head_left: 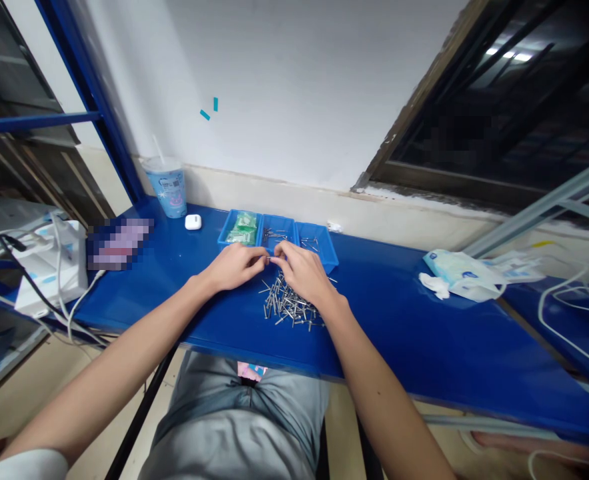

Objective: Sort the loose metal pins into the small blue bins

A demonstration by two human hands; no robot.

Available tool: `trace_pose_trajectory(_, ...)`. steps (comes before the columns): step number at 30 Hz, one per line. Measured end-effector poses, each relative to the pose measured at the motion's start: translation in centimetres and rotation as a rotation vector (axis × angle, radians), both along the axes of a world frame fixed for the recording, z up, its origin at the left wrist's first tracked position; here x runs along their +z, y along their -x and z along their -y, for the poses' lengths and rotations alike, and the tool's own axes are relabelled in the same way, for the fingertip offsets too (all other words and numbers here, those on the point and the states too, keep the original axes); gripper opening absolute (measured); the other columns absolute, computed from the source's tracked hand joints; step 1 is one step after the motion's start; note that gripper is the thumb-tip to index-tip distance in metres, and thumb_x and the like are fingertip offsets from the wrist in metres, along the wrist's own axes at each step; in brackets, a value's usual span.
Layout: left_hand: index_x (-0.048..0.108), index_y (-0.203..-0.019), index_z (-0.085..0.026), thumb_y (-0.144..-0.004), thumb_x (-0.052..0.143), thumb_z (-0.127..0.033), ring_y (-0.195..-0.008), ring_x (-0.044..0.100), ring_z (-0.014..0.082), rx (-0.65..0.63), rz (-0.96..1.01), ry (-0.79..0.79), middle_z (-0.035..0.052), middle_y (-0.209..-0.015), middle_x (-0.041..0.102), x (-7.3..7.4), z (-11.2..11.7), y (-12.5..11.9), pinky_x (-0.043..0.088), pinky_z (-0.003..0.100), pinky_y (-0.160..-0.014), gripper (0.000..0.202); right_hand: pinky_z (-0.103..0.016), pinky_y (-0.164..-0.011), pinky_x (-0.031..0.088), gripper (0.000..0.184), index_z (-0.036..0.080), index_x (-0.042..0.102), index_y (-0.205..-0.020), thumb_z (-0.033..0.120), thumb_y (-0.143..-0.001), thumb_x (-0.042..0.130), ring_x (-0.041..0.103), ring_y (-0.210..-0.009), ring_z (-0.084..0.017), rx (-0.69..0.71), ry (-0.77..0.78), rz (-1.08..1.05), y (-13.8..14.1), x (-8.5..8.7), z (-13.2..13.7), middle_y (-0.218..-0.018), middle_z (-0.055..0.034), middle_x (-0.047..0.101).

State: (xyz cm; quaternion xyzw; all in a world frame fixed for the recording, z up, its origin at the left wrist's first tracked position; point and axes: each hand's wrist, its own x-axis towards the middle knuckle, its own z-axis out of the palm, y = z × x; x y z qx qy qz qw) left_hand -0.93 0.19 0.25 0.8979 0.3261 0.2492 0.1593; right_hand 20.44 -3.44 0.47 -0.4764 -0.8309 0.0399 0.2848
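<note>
My left hand (pixel 234 267) and my right hand (pixel 301 270) meet over the blue tabletop (pixel 414 327), their fingertips pinching something small between them. It looks like a thin metal rivet (pixel 270 259), mostly hidden by my fingers. Just below my hands lies a loose heap of metal rivets (pixel 289 307). Beyond my fingers stands a row of three blue plastic bins: the left bin (pixel 227 233) holds green packets (pixel 241 228), and the middle bin (pixel 277 227) and right bin (pixel 319 233) hold metal rivets.
A plastic cup with a straw (pixel 168 188) and a white earbud case (pixel 193 222) stand left of the bins. Further left are a pixelated object (pixel 119 243) and a white device with cables (pixel 49 267). Tissue packets (pixel 461 275) lie to the right.
</note>
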Motion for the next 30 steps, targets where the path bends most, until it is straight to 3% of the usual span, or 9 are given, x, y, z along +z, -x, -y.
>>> trace_pose_trajectory(4, 0.067, -0.087, -0.016, -0.101, 0.044, -0.033, -0.058, 0.052, 0.0132, 0.002, -0.007, -0.004, 0.0016, -0.068, 0.065, 0.01, 0.0, 0.0, 0.033, 0.027, -0.062, 0.032, -0.031, -0.073, 0.04, 0.019, 0.023, 0.06, -0.099, 0.037, -0.106, 0.05, 0.064, -0.08, -0.02, 0.0, 0.017, 0.0, 0.04, -0.05, -0.03, -0.093, -0.0036, 0.071)
trace_pose_trajectory(7, 0.068, -0.087, -0.016, -0.101, 0.044, -0.033, -0.058, 0.052, 0.0133, 0.022, -0.009, -0.005, 0.0018, -0.069, 0.065, 0.08, 0.04, 0.03, 0.033, 0.027, -0.062, 0.033, -0.03, -0.071, 0.039, 0.01, 0.024, 0.058, -0.106, 0.033, -0.103, 0.056, 0.063, -0.077, -0.019, -0.003, 0.025, -0.006, 0.0, -0.11, -0.04, -0.091, -0.0023, 0.07)
trace_pose_trajectory(11, 0.07, -0.092, -0.016, -0.101, 0.045, -0.032, -0.059, 0.053, 0.0137, 0.017, -0.011, 0.0, 0.0016, -0.068, 0.065, 0.1, 0.04, 0.09, 0.034, 0.027, -0.062, 0.031, -0.031, -0.073, 0.04, 0.01, 0.024, 0.058, -0.101, 0.028, -0.105, 0.05, 0.064, -0.078, -0.02, -0.014, 0.016, 0.014, -0.04, -0.06, -0.01, -0.092, -0.0033, 0.071)
trace_pose_trajectory(16, 0.069, -0.09, -0.016, -0.102, 0.045, -0.033, -0.058, 0.051, 0.0134, 0.013, 0.0, -0.002, 0.0013, -0.067, 0.064, 0.04, 0.01, 0.08, 0.033, 0.027, -0.061, 0.032, -0.031, -0.077, 0.044, 0.013, 0.024, 0.057, -0.115, 0.029, -0.103, 0.054, 0.069, -0.087, -0.022, -0.004, 0.021, -0.027, 0.05, 0.11, 0.1, -0.098, -0.0042, 0.074)
trace_pose_trajectory(22, 0.069, -0.09, -0.016, -0.101, 0.045, -0.032, -0.058, 0.052, 0.0133, 0.005, -0.011, -0.008, 0.0012, -0.068, 0.065, -0.03, -0.04, 0.03, 0.034, 0.027, -0.062, 0.03, -0.031, -0.077, 0.042, 0.022, 0.023, 0.063, -0.099, 0.033, -0.108, 0.046, 0.068, -0.086, -0.021, -0.008, 0.017, 0.02, 0.04, -0.02, -0.05, -0.096, -0.0043, 0.074)
trace_pose_trajectory(27, 0.068, -0.086, -0.016, -0.102, 0.044, -0.032, -0.056, 0.05, 0.0131, 0.002, -0.01, -0.024, 0.0013, -0.067, 0.064, -0.07, -0.08, 0.08, 0.033, 0.027, -0.061, 0.032, -0.031, -0.077, 0.043, 0.015, 0.024, 0.063, -0.111, 0.032, -0.106, 0.052, 0.069, -0.086, -0.02, 0.007, 0.049, 0.005, 0.12, 0.04, -0.02, -0.097, -0.0034, 0.075)
trace_pose_trajectory(30, 0.068, -0.087, -0.016, -0.102, 0.045, -0.032, -0.057, 0.051, 0.0134, -0.004, -0.008, -0.017, 0.0014, -0.066, 0.064, -0.09, -0.06, 0.06, 0.033, 0.027, -0.061, 0.031, -0.031, -0.076, 0.042, 0.019, 0.023, 0.064, -0.102, 0.031, -0.107, 0.047, 0.069, -0.086, -0.021, -0.008, 0.057, 0.02, 0.2, 0.17, 0.07, -0.095, -0.0044, 0.075)
